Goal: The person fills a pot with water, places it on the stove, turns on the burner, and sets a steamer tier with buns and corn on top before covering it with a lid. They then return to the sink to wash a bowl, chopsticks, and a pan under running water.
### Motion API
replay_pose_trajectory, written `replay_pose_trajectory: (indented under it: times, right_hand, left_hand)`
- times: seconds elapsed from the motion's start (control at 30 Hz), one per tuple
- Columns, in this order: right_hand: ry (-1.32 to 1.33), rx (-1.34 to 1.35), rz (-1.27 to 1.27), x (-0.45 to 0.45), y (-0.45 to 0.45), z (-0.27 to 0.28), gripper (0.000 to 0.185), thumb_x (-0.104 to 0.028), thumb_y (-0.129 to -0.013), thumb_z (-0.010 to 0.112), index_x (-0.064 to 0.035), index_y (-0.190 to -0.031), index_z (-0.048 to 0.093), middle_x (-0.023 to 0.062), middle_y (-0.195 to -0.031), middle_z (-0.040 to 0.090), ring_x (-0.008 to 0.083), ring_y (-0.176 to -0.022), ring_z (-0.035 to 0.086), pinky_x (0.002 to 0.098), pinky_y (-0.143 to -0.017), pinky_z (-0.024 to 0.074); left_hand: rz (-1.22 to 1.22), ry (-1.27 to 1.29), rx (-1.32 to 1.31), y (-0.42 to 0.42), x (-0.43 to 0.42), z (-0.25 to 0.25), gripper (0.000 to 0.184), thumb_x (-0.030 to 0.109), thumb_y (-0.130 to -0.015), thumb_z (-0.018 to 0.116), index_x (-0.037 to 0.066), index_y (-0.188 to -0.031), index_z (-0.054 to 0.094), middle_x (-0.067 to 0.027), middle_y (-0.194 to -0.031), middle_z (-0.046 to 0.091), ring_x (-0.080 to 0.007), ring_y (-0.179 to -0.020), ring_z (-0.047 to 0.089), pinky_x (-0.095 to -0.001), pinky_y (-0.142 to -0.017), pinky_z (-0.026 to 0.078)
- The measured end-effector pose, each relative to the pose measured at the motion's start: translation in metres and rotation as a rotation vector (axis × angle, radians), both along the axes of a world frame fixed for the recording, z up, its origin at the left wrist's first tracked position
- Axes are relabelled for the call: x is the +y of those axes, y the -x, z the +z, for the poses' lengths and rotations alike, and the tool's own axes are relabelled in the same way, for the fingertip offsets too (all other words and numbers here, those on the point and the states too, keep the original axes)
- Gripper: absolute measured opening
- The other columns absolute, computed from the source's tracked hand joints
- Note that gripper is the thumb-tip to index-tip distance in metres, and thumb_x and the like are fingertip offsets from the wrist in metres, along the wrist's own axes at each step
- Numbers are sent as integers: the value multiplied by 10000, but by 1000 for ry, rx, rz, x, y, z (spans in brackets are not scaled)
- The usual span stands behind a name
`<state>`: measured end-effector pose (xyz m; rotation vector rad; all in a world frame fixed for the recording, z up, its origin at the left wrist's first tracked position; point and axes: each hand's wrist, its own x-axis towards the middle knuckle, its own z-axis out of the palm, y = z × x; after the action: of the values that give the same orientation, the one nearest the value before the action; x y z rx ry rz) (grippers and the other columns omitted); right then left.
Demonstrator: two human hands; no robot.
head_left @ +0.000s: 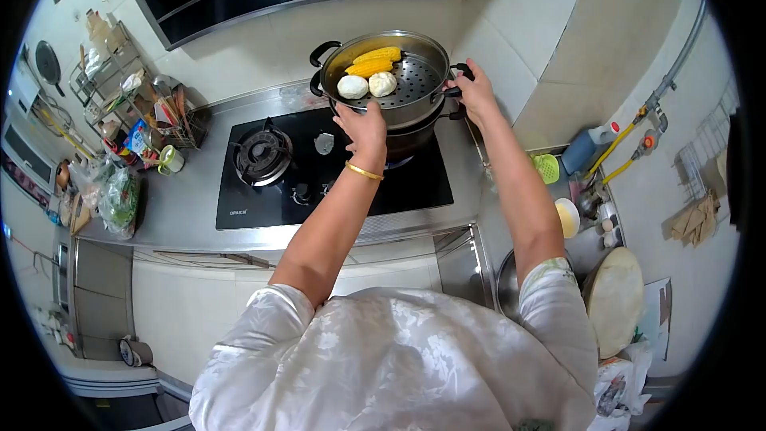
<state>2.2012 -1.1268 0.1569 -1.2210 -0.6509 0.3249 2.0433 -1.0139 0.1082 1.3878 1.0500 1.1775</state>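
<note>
Presumably stiff and weighty, the steel steamer [424, 72] of corn [368, 69] and buns [353, 87] is over the cooking pot [411, 140], best held by its side handles [314, 56], right grip [476, 96] holding one, left grip [367, 129] seemingly spread at its nearer side.

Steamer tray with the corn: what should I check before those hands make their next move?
1. Right hand on the right handle: ok, it holds there.
2. Left hand on the left handle: not ok, it is by the near rim instead.
3. Corn and two round white pieces inside the steamer tray: ok.
4. Food uncovered: ok, no lid over it.
5. Steamer tray seated squarely on the pot below: cannot tell.
</note>
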Motion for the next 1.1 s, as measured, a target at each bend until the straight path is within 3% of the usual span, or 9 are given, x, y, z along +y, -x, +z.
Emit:
replay_pose_trajectory:
  times: [0.07,0.33,0.47,0.57,0.67,0.8,0.93,1.03,1.1]
  right_hand:
    - [4,39,40,-3,-15,-5,703,75,-761,473,39,-1376,135,62,-895,441,184,-729,562,322,-681,512]
    - [-33,221,108,2,-42,-54,748,39,-754,508,-69,-1403,152,47,-1007,441,174,-781,590,297,-646,488]
    - [16,173,145,-7,-30,-32,692,70,-746,489,-25,-1375,216,75,-1010,502,173,-764,586,283,-657,500]
    - [-33,97,140,-5,-27,-29,725,37,-792,485,-20,-1401,96,85,-1048,461,191,-805,573,316,-704,500]
    - [-52,44,68,1,-31,-33,712,51,-757,481,15,-1385,147,125,-1003,526,191,-776,580,296,-668,497]
    - [91,23,6,-4,-25,-32,706,43,-742,474,20,-1382,175,151,-1023,559,168,-775,580,275,-648,484]
    - [45,31,-41,1,-18,-48,700,29,-766,475,-15,-1393,165,140,-1039,557,177,-788,578,301,-584,497]
    - [-29,65,-95,10,-15,-58,614,-157,-846,562,-30,-1363,255,164,-1187,494,210,-833,572,318,-615,523]
    - [13,23,-275,-23,8,-52,610,-272,-856,552,-7,-1337,286,178,-1219,468,254,-929,565,323,-633,519]
  left_hand:
    - [-14,63,64,-9,-7,-7,810,265,-750,572,-4,-1380,142,-108,-1471,125,-267,-1367,59,-680,-967,89]
    - [72,-68,155,-18,-19,-12,854,269,-743,576,-2,-1392,92,-143,-1473,83,-272,-1367,55,-661,-982,98]
    - [51,-103,106,-18,-18,-14,847,287,-750,551,-19,-1387,83,-155,-1471,78,-286,-1366,56,-652,-987,101]
    - [15,-93,113,-16,-14,-16,843,312,-759,524,-41,-1380,76,-176,-1465,84,-301,-1362,68,-637,-1000,83]
    - [-32,-42,125,-13,-16,-18,847,302,-750,532,-47,-1375,80,-196,-1456,100,-318,-1356,84,-629,-1007,55]
    - [49,-77,70,-20,-9,-25,752,232,-736,566,51,-1361,189,-113,-1413,236,-320,-1306,221,-652,-955,104]
    - [62,-201,-51,-20,-2,-27,688,108,-760,561,-89,-1315,204,-258,-1342,276,-322,-1266,283,-327,-1067,160]
    - [-91,-394,-115,-23,28,-49,736,191,-772,564,-64,-1339,171,-229,-1400,195,-330,-1299,211,-425,-1061,173]
    - [-243,-147,-121,-4,21,-37,643,261,-814,600,-59,-1272,282,-219,-1279,355,-299,-1154,386,-372,-992,301]
